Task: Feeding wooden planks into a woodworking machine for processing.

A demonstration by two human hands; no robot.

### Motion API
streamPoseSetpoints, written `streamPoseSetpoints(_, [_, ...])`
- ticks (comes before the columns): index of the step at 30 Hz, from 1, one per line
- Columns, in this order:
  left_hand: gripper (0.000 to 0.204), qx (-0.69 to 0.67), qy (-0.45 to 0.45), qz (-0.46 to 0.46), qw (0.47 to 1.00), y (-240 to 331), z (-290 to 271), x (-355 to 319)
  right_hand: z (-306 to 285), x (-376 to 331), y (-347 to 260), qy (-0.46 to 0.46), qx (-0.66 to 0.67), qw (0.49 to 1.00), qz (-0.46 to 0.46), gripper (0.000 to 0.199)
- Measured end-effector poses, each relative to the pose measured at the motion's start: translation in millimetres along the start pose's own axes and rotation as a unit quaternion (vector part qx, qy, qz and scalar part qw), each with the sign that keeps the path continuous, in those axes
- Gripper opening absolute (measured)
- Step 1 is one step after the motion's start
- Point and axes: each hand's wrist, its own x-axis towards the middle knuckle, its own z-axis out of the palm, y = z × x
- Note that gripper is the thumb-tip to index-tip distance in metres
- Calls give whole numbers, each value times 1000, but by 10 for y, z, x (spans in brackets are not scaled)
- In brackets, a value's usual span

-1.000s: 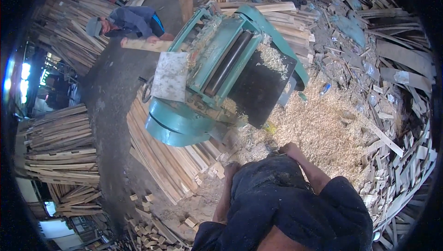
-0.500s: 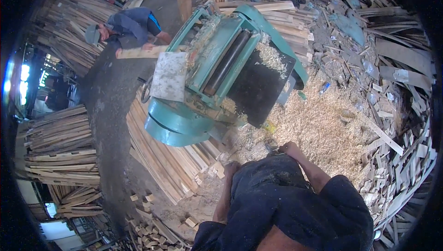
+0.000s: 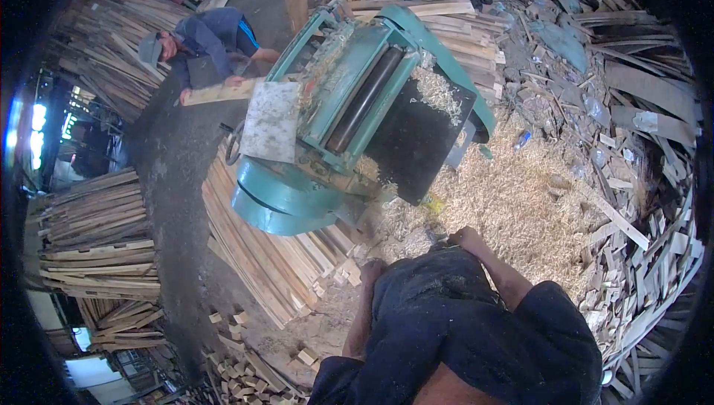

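My left hand (image 3: 374, 271) rests against the left side of my dark clothing at about knee height; its fingers are mostly hidden. At the right knee lies my right hand (image 3: 466, 239), bent over the dark cloth, with its fingertips out of sight. No tool or board shows in either hand. In front of me stands a green thickness planer (image 3: 357, 100), with a dark roller (image 3: 364, 100) and a black outfeed plate (image 3: 424, 137) strewn with shavings. Across it, a co-worker (image 3: 204, 40) bends down, both hands on a pale board (image 3: 219, 92) at the machine's far side.
Long planks (image 3: 260, 241) lie stacked left of my legs, with short wood blocks (image 3: 256, 375) nearer. A heap of shavings (image 3: 513, 197) covers the ground at right, beside piled offcuts (image 3: 654, 278). More timber stacks (image 3: 97, 219) stand at far left.
The co-worker's hands and the board have shifted slightly left and toward me. My hands stay where they were.
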Motion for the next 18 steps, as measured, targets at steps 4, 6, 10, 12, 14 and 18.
streamPoseSetpoints(4, [40,-116,-4,-78,990,-71,58,31,75,75,108,1,-29,999,20,34])
streamPoseSetpoints(6, [39,-130,-7,-98,987,-110,92,65,106,85,148,6,-2,1000,-4,33])
streamPoseSetpoints(10, [40,-137,-9,-97,986,-234,161,143,110,106,177,-1,-17,1000,19,33])
streamPoseSetpoints(12, [40,-123,-10,-98,988,-269,181,163,103,117,174,-2,-12,1000,-5,33])
streamPoseSetpoints(14, [40,-152,-29,-120,981,-251,175,160,98,127,168,-3,-21,1000,-4,34])
streamPoseSetpoints(18, [40,-104,-11,-106,989,-86,66,100,93,129,146,-5,-11,1000,12,35])
